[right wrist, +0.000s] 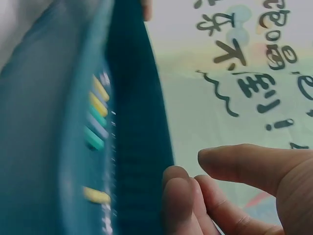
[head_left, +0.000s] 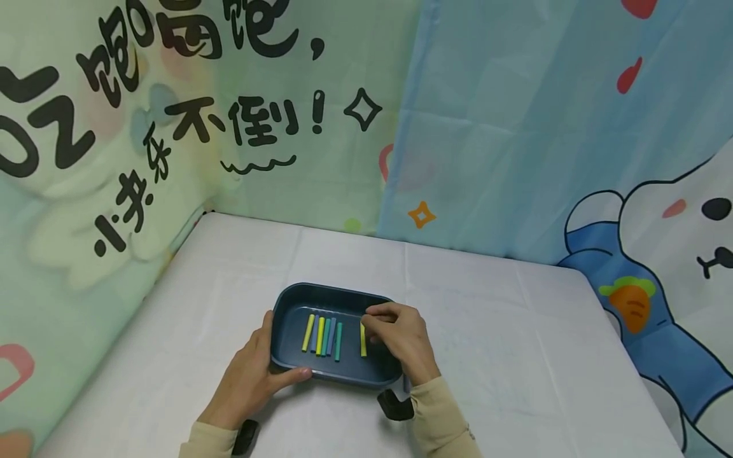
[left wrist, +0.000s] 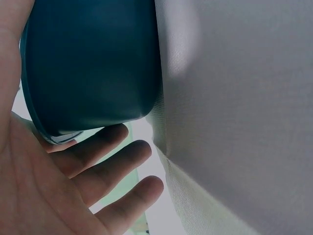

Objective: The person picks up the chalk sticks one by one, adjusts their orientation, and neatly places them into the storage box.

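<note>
A dark blue rectangular tray [head_left: 286, 334] sits in front of me. My left hand [head_left: 254, 375] holds its left end, thumb along the near rim and fingers at the left side. In the left wrist view the fingers [left wrist: 115, 171] spread loosely beside the outer wall. Inside lies a row of several thin chalk-like sticks [head_left: 322, 337] in yellow, blue and green. One yellow stick [head_left: 363, 343] lies apart toward the right. My right hand [head_left: 401, 334] is over the tray's right end, fingertips near that yellow stick's far end; the right wrist view shows thumb and fingers parted with nothing between them.
A white-covered table [head_left: 504, 356] spreads around the tray. Printed cloth backdrops [head_left: 487, 127] rise along its far and left edges. Black devices [head_left: 395, 405] are worn at both wrists, close to the tabletop.
</note>
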Tool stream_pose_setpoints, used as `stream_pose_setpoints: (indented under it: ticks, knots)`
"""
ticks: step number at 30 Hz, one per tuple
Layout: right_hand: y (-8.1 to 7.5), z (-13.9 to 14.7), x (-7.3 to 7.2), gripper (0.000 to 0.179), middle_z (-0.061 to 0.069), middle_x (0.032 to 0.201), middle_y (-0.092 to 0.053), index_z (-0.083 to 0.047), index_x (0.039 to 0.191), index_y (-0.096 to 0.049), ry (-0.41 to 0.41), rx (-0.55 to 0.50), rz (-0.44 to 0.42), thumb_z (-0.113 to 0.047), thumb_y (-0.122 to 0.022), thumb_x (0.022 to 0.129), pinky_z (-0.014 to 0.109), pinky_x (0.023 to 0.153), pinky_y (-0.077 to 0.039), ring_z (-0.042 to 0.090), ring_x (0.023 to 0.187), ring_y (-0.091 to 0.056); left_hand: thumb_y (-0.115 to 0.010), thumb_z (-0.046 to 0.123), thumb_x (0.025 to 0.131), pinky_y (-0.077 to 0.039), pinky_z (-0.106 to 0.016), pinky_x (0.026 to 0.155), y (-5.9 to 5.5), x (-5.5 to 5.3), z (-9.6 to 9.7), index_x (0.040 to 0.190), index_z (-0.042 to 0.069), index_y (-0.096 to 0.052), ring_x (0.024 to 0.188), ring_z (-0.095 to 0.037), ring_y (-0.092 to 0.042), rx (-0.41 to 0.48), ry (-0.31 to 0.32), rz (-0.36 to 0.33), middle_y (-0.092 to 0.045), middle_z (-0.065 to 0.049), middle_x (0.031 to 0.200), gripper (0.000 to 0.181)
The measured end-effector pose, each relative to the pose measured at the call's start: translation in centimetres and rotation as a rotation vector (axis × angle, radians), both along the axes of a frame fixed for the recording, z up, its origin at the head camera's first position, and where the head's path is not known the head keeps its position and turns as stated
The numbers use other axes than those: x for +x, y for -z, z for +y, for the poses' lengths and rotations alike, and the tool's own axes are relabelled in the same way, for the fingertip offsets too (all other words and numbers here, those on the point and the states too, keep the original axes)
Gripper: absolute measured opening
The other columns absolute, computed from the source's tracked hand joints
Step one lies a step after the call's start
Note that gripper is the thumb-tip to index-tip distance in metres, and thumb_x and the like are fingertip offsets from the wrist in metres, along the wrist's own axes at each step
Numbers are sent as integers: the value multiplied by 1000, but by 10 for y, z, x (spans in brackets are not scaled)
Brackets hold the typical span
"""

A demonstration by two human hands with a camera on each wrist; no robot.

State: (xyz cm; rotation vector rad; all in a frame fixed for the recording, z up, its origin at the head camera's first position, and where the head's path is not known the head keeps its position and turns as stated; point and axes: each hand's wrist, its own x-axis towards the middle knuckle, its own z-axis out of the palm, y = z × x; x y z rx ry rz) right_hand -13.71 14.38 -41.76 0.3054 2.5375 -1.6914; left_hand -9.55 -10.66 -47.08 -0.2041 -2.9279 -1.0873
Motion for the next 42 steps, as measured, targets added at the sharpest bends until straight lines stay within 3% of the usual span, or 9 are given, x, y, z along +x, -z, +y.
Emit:
stream_pose_setpoints:
  ticks: [7, 15, 25, 35, 42]
  knots:
    - [-18, 28, 5, 27, 8, 89, -68, -11, 103, -69, 31, -20, -15, -27, -72, 81, 39, 75, -52, 28, 78, -65, -59, 80, 61, -42, -45, 95, 0, 1, -1, 151, 12, -7, 120, -29, -47, 3, 5, 21, -39, -16, 141, 124]
    - [-20, 56, 8, 29, 11, 95, -67, -11, 105, -67, 88, -47, -10, -27, -71, 82, 38, 75, -53, 29, 82, -65, -59, 79, 61, -41, -46, 96, 0, 1, -1, 151, 14, -4, 121, -29, -46, 2, 8, 16, -37, -16, 142, 124]
    - [-9, 75, 14, 35, 14, 100, -66, -8, 110, -66, 127, 15, -55, -30, -70, 83, 33, 73, -52, 29, 85, -65, -60, 80, 61, -41, -46, 95, 0, 1, -1, 151, 13, -6, 121, -30, -46, 0, 3, 15, -38, -16, 142, 124]
    - [13, 81, 17, 32, 8, 95, -68, -7, 107, -67, 145, 43, -115, -26, -71, 82, 28, 70, -52, 17, 81, -65, -59, 80, 61, -42, -46, 93, 1, 0, -1, 151, 17, -4, 118, -31, -48, 0, 1, 30, -39, -16, 140, 123]
    - [23, 79, 19, 29, 3, 94, -69, -9, 101, -70, 138, 138, -142, -29, -71, 81, 28, 71, -49, 14, 80, -62, -59, 80, 61, -41, -47, 95, 1, 1, 0, 151, 13, -7, 121, -31, -46, 8, 2, 19, -38, -17, 141, 124]
